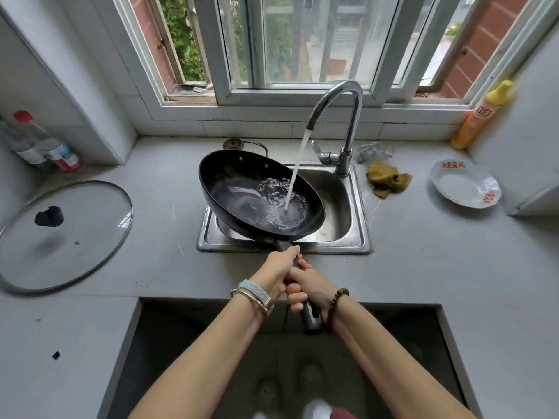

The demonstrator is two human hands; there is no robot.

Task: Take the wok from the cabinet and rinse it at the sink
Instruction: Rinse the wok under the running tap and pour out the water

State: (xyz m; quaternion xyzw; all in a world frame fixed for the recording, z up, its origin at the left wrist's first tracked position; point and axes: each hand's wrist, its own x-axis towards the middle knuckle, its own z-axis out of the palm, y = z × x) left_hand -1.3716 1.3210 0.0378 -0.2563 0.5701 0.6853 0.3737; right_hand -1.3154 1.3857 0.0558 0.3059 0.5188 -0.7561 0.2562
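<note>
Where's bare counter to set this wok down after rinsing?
Widest bare counter lies right of the sink, in front of the rag and plate. A narrower strip lies between the glass lid and sink. Crowded by the faucet.

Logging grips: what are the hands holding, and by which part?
The left hand and right hand both grip the round black metal wok by its long dark handle.

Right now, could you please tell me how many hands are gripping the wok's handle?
2. The left hand grips the handle nearer the wok; the right hand grips it just behind, closer to the person.
</note>
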